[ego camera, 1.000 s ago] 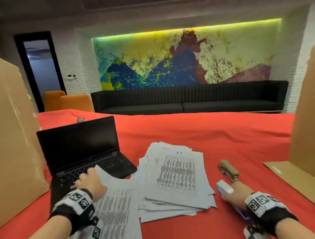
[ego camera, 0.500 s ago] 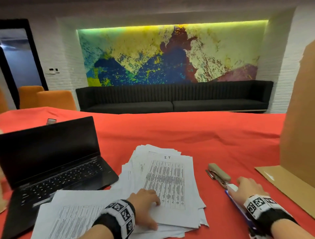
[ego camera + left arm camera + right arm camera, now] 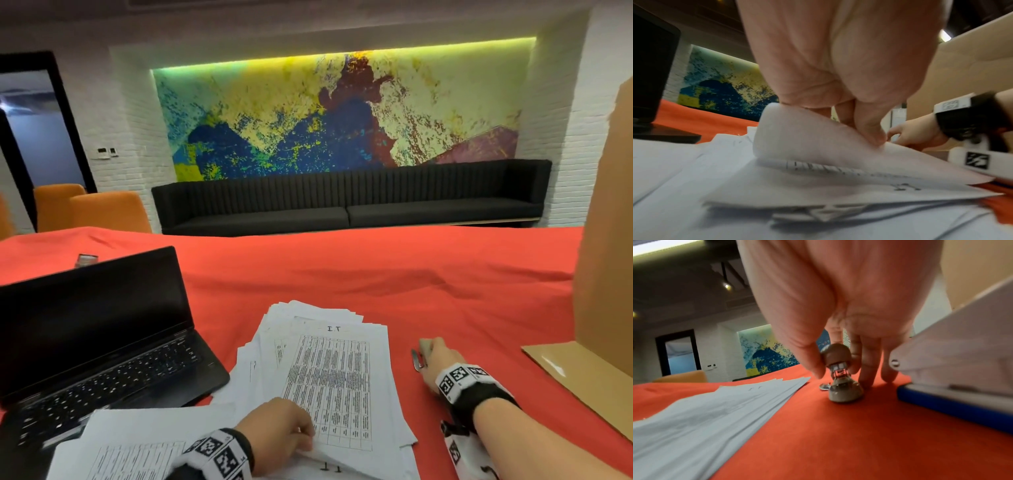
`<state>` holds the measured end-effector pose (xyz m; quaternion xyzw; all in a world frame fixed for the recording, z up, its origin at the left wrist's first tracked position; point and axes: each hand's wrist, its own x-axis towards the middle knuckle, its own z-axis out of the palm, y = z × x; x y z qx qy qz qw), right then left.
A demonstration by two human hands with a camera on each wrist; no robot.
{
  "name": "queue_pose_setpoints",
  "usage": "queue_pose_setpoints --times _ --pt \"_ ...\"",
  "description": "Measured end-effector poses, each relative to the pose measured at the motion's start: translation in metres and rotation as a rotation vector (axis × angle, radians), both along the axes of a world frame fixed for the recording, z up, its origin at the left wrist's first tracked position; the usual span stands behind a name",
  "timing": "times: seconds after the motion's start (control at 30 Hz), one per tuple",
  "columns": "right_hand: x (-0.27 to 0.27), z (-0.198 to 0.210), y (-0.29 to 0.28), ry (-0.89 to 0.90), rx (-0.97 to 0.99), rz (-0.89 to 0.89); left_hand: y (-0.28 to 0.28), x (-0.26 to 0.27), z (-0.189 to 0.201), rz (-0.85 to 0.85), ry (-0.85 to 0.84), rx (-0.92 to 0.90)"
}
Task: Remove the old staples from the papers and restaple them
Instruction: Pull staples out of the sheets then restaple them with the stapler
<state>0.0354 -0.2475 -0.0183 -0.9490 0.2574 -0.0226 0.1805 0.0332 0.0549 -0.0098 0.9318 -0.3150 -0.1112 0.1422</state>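
A loose pile of printed papers (image 3: 329, 370) lies on the red tablecloth (image 3: 376, 274). My left hand (image 3: 277, 442) pinches the near corner of the top sheet (image 3: 818, 142) and curls it up off the pile; the pinch (image 3: 869, 134) shows in the left wrist view. Right of the pile, my right hand (image 3: 436, 363) covers a small beige stapler (image 3: 424, 344). In the right wrist view my thumb and fingers hold its upper arm (image 3: 838, 356), while its base (image 3: 844, 391) stands on the cloth. A white and blue stapler (image 3: 953, 369) lies just right of it.
An open black laptop (image 3: 96, 335) stands to the left, with a second set of papers (image 3: 130, 442) in front of it. A cardboard wall and flap (image 3: 603, 274) close off the right side. A small object (image 3: 85, 258) lies behind the laptop.
My left hand moved from the papers by the laptop to the pile's near corner and lifted it. My right hand let go of the white stapler and reached forward onto the beige one.
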Motion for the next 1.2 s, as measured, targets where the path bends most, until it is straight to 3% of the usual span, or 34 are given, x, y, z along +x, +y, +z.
queue_pose_setpoints --times 0.2,0.33,0.43,0.47,0.57,0.7,0.77,0.87,1.0,1.07,1.2 --pt "0.016 0.000 0.005 -0.179 0.223 -0.152 -0.002 -0.016 0.015 0.004 0.046 -0.094" --pt "0.008 0.022 0.013 -0.388 0.324 -0.097 -0.002 -0.051 0.036 -0.067 0.177 -0.030" --pt "-0.016 0.040 0.020 -0.552 0.585 -0.082 -0.002 -0.071 0.039 0.004 0.369 -0.087" --pt "-0.025 0.043 0.021 -0.594 0.717 -0.095 -0.001 -0.072 0.033 0.056 0.348 -0.088" --pt "-0.062 0.047 0.030 -0.688 1.092 -0.103 0.001 -0.076 0.009 0.036 0.101 0.210" --pt "-0.119 0.043 0.044 -0.697 1.322 0.002 -0.001 -0.099 -0.009 -0.018 0.165 0.379" --pt "-0.141 0.036 0.047 -0.667 1.241 0.022 -0.006 -0.112 -0.006 -0.059 0.192 0.391" --pt "-0.161 0.024 0.047 -0.542 0.782 0.098 -0.013 -0.126 0.000 -0.140 0.173 0.307" --pt "-0.176 0.019 0.055 -0.370 0.362 0.297 -0.012 -0.124 0.003 0.062 -0.022 0.147" --pt "-0.177 0.021 0.063 -0.324 0.263 0.346 -0.003 -0.113 0.000 0.161 -0.081 0.177" --pt "-0.169 0.012 0.068 -0.251 0.227 0.359 0.019 -0.086 -0.012 0.298 -0.037 0.184"
